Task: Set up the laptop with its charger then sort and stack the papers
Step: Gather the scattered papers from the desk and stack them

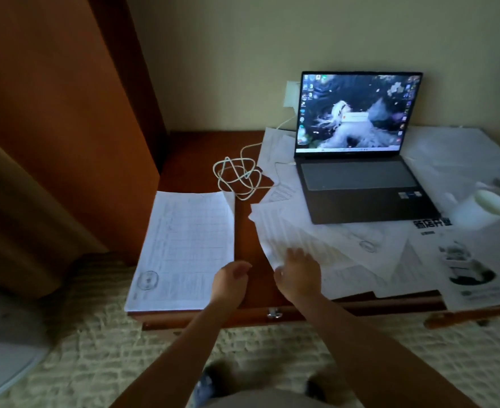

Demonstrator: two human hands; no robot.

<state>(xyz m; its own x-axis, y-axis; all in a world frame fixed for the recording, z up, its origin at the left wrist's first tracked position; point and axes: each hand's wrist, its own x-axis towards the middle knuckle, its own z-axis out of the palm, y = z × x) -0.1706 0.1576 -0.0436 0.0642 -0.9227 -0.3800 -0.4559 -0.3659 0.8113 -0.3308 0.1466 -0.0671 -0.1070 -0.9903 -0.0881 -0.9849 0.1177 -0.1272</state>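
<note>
Head view, looking down on a wooden desk [201, 148]. Right hand [297, 273] lies on the near corner of a loose sheet [290, 231], fingers spread over the paper and thumb at its edge; motion blur prevents confirming whether the sheet is pinched or only pressed. Left hand [232, 279] is just beside the right, over bare desk surface, fingers loosely curled, holding nothing visible.

Placement relative to the right hand's grip:
- Left of it, past the left hand, a squared stack of papers [184, 248] lies flat at the desk's near left corner, a round stamp on its top sheet.
- Beyond it and slightly left, a coiled white charger cable [237, 178] rests on the desk, one end running back to a white wall plug [290, 94], the other to the left edge of the laptop [357, 184].
- Beyond it to the right, the laptop stands open with its screen lit, resting on scattered papers [454, 154].
- Right of it, more loose sheets overlap across the desk, with a printed flyer [472, 266] overhanging the near edge.
- Far right, beside the laptop, a white cup [484, 207], blurred.

Underneath the forearms, a drawer handle [273, 313] shows on the desk front, over patterned carpet [96, 334].
</note>
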